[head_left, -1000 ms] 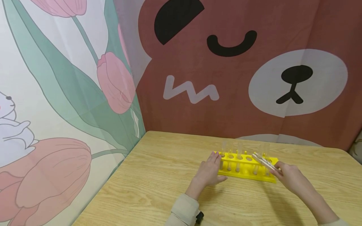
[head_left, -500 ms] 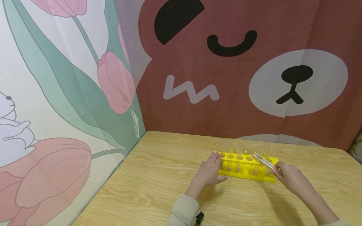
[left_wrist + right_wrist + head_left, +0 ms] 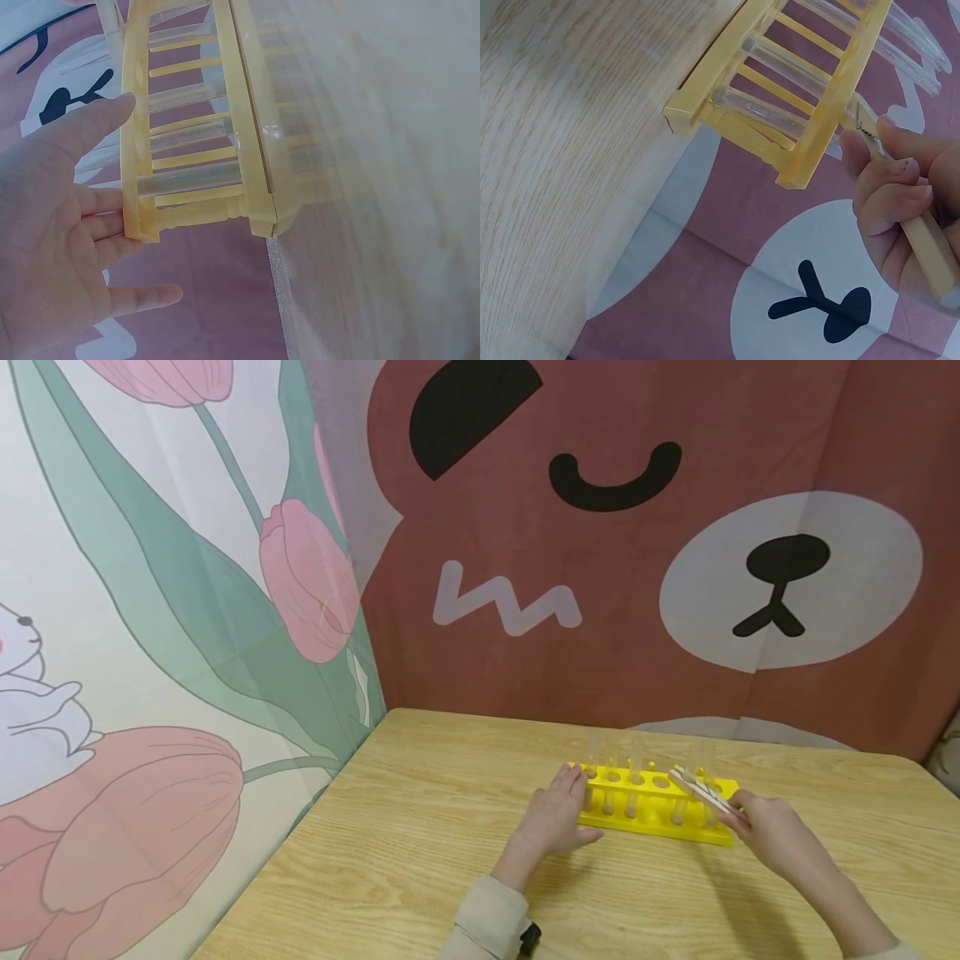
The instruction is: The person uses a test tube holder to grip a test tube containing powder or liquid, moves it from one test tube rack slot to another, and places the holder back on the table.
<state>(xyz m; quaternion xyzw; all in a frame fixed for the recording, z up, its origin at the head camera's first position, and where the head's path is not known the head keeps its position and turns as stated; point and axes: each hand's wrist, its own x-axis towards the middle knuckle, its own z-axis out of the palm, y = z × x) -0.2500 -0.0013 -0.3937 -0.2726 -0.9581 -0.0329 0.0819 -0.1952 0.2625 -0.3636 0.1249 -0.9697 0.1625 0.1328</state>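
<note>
A yellow test tube rack [image 3: 652, 827] stands on the table with several clear test tubes [image 3: 636, 760] upright in it. My left hand [image 3: 553, 814] rests its fingers on the rack's top left end. Its thumb [image 3: 97, 120] is spread in front, and one finger [image 3: 150, 298] extends past the end. Whether the thumb touches the rack, I cannot tell. My right hand [image 3: 776, 831] grips a wooden test tube clamp [image 3: 701, 789] with a metal spring. The clamp's tip reaches the rack's top near the right-hand tubes; whether it encloses one is unclear.
The wood-grain table [image 3: 420, 827] extends around the rack. Behind it hangs a brown bear-print cloth [image 3: 510, 677], and a tulip-print cloth [image 3: 172, 635] hangs at the left. One hole in the rack's top, right of centre, shows without a tube.
</note>
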